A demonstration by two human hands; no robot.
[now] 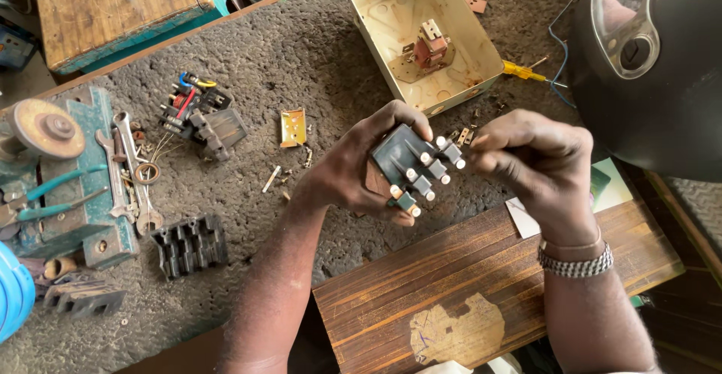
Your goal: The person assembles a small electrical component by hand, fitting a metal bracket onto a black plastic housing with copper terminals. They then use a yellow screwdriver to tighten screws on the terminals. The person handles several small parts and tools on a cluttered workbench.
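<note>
My left hand grips a dark grey electrical contact block with several white-tipped pins sticking out toward the right. My right hand, with a metal watch band on the wrist, has its fingers pinched together at the block's upper right pins. Both hands hover above the grey carpeted bench, just beyond a brown wooden board. Whether the right fingers hold a small part is hidden.
A cream metal switch box with a reddish part inside lies behind the hands. A black helmet fills the right. On the left lie a teal bench vise, spanners, a wired contactor piece, a black ribbed block and loose screws.
</note>
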